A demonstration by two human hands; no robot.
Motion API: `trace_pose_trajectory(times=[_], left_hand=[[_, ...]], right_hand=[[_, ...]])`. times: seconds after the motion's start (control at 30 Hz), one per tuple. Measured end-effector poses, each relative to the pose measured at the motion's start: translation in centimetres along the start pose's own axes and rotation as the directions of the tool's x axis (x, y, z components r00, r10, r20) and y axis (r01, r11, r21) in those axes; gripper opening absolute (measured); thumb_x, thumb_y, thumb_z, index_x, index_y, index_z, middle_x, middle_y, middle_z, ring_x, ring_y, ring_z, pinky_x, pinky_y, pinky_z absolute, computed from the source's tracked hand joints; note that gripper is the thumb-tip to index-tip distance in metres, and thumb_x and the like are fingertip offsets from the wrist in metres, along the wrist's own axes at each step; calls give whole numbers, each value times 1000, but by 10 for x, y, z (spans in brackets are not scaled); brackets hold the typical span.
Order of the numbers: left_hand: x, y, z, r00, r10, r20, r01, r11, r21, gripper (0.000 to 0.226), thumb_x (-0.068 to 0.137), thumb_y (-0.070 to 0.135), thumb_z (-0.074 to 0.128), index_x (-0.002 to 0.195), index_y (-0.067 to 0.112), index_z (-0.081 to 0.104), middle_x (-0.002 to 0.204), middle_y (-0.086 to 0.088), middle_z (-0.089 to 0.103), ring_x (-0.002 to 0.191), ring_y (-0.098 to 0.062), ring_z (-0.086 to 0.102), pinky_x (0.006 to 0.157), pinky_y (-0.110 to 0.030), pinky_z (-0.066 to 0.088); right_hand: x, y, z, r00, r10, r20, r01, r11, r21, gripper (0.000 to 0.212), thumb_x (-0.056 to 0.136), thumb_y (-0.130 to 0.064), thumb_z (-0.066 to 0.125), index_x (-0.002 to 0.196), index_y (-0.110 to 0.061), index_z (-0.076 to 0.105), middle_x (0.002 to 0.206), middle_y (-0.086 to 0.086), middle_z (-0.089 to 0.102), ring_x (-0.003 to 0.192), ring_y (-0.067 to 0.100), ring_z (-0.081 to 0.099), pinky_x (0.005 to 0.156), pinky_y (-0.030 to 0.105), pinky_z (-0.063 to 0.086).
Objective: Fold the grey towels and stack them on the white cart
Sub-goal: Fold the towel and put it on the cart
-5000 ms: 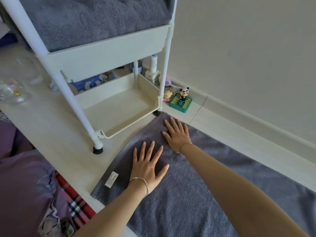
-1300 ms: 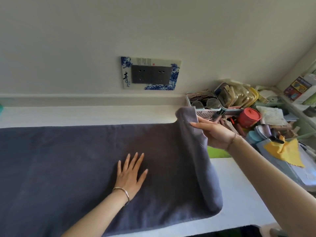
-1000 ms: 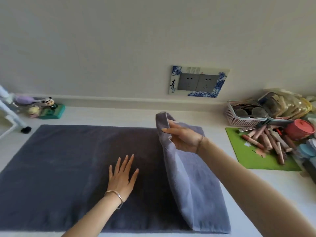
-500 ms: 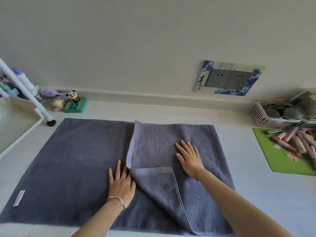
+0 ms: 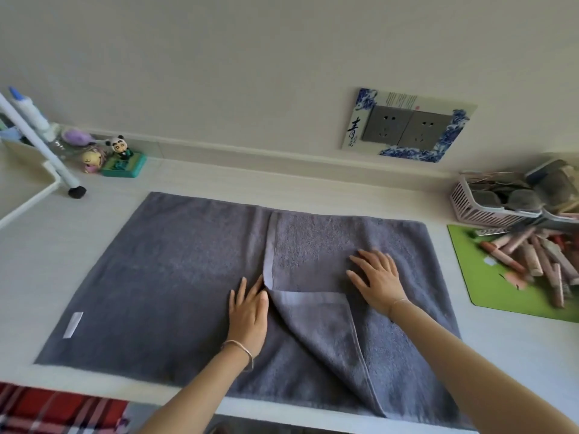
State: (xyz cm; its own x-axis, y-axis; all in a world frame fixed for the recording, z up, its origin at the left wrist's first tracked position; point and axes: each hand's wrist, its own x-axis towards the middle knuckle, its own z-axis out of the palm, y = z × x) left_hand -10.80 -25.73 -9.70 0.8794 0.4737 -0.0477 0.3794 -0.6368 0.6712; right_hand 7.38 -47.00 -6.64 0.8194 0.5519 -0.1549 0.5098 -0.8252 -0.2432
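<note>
Pale wall (image 5: 219,57) fills the upper frame; a double socket plate (image 5: 409,125) with blue-and-white border sits on it at 1 o'clock.
White tabletop (image 5: 78,245) runs below the wall; grey towel (image 5: 163,277) lies flat across its centre, right end folded over the middle so the hem stands as a vertical line near centre; the near corner of that folded flap is turned back in a triangle toward 5 o'clock; a white label (image 5: 73,324) shows on the towel at 8 o'clock.
White cart (image 5: 37,142) at 10 o'clock, only a leg, black foot and tray edge in view, well apart from the towel's far left corner.
Green mat (image 5: 501,296) at 3 o'clock, strewn with crayon-like sticks (image 5: 532,255); pink basket (image 5: 479,208) just behind it.
Plaid cloth (image 5: 47,408) at 7 o'clock, below the table edge.
Panda figurine (image 5: 120,147) on a green base, near the cart foot.
Left hand (image 5: 249,311) rests flat on the single layer, fingers straight and together, fingertips touching the hem's lower end; thin bracelet on the wrist.
Right hand (image 5: 377,278) lies flat on the folded layer at centre-right, fingers spread and relaxed, gripping nothing.
</note>
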Motion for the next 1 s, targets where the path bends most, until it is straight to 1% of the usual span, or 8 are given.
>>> trace_pose_trajectory(times=[0.07, 0.2, 0.33, 0.57, 0.67, 0.8, 0.9, 1.0], left_hand=[[-1, 8, -8, 997, -37, -66, 27, 988, -149, 86, 77, 57, 3, 132, 12, 52, 141, 4, 46, 138, -19, 27, 114, -27, 9], [-11, 7, -24, 996, -47, -76, 36, 990, -139, 84, 78, 59, 8, 108, 9, 68, 117, -1, 61, 115, -21, 43, 100, -21, 25], [-22, -6, -39, 991, -107, -83, 98, 990, -104, 76, 84, 59, 7, 109, 25, 70, 112, 2, 61, 113, -20, 44, 103, -25, 23], [-23, -20, -76, 944, -320, 75, 312, 802, -509, 73, 91, 66, 8, 106, 28, 69, 117, 3, 65, 120, -12, 51, 112, -31, 25], [-19, -19, -87, 909, -383, 165, 388, 634, -669, 76, 98, 48, 2, 116, 5, 63, 111, -8, 65, 105, -15, 58, 108, -29, 31], [-16, -36, -98, 827, -530, 189, 514, 577, -634, 80, 92, 61, 7, 114, 8, 64, 103, -8, 68, 97, -16, 61, 85, -26, 44], [-17, -40, -98, 794, -547, 265, 597, 620, -509, 71, 93, 62, 19, 120, 12, 61, 115, -10, 60, 112, -25, 55, 88, -33, 39], [-15, -36, -97, 873, -467, 141, 481, 777, -406, 47, 87, 63, 44, 65, 22, 51, 64, 0, 45, 61, -8, 43, 61, -29, 29]], right_hand=[[-3, -19, -8, 991, -134, 26, 133, 990, 39, 93, 72, -85, 6, 127, -28, 55, 133, -5, 50, 129, 17, 34, 111, 36, 20], [-6, -57, -13, 909, -274, 314, 258, 962, 92, 47, 84, -61, 52, 112, -22, 57, 102, -6, 56, 103, 15, 49, 93, 30, 36], [-7, -79, -28, 769, -359, 529, 203, 922, 331, 20, 90, -43, 58, 79, -27, 54, 78, -9, 55, 77, 12, 56, 66, 20, 39], [-4, -148, -76, 791, -522, 320, -32, 487, 873, 20, 94, -26, 56, 105, -12, 64, 97, 0, 66, 91, 9, 61, 89, 23, 47], [-8, -176, -61, 750, -564, 345, 4, 526, 851, 14, 92, -32, 58, 98, -21, 64, 91, -5, 65, 85, 5, 60, 85, 24, 48], [-4, -186, -28, 531, -599, 599, -118, 648, 752, 18, 99, -34, 45, 100, -25, 61, 101, -9, 60, 94, 0, 58, 81, 22, 50], [32, -165, -21, 784, -452, 426, 60, 738, 672, 28, 96, -35, 49, 114, -19, 62, 123, 0, 61, 116, 18, 56, 93, 31, 46], [79, -137, -23, 961, -217, 173, 72, 796, 601, 36, 91, -31, 60, 122, -15, 56, 127, 3, 57, 121, 21, 51, 97, 27, 40]])
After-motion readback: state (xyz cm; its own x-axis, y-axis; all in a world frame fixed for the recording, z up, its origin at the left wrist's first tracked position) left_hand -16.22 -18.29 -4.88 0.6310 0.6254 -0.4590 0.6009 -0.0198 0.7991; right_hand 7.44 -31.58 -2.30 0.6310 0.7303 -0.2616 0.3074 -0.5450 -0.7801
